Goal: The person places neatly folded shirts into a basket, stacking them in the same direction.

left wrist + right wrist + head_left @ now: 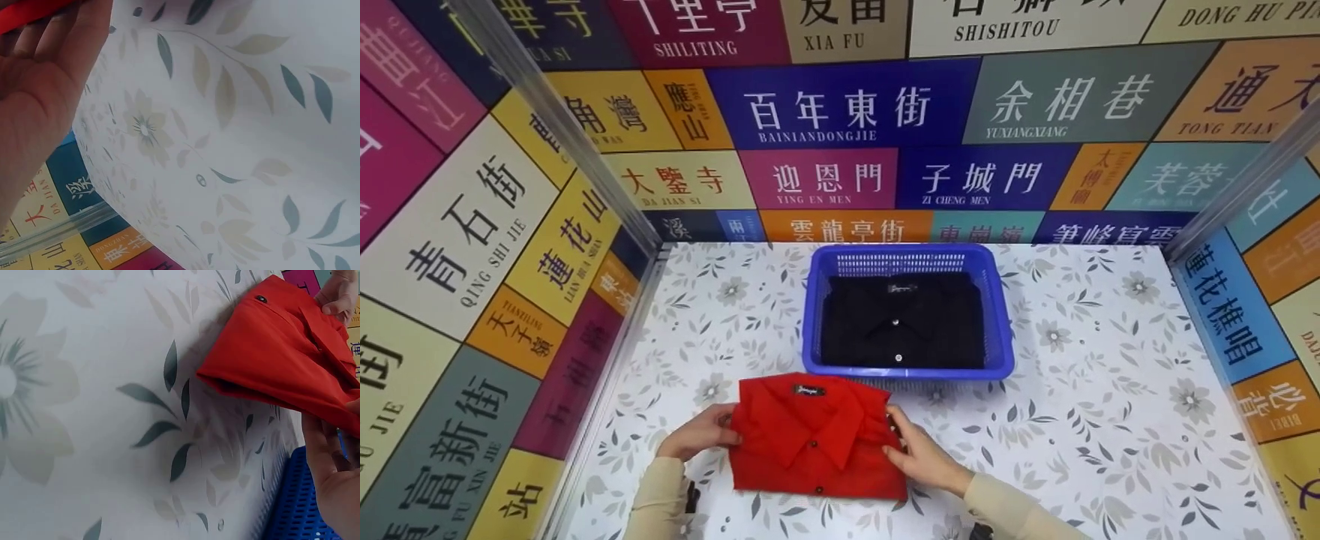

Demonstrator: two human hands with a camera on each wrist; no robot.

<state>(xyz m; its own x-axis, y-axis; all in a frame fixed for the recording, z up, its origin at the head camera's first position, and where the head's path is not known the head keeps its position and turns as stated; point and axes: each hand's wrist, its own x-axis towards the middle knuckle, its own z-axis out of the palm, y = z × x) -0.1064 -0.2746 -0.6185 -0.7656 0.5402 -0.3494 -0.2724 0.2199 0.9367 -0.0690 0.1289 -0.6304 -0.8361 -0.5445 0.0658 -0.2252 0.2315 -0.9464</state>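
Observation:
A folded red shirt [810,442], collar toward the basket and dark buttons down its front, is held between both hands. My left hand [701,433] grips its left edge, thumb on top and fingers beneath. At the opposite edge my right hand [921,452] pinches it the same way. In the right wrist view the shirt [281,354] is raised off the table, with a shadow below. Only a red strip of the shirt [34,14] shows above the left fingers in the left wrist view. Just beyond it, a folded black shirt [900,326] lies in a blue basket [1003,315].
The table [1080,420] has a white cover printed with leaves and flowers. Panels of coloured sign lettering [840,105] rise behind it and on both sides, with clear corner strips [577,142] at the edges.

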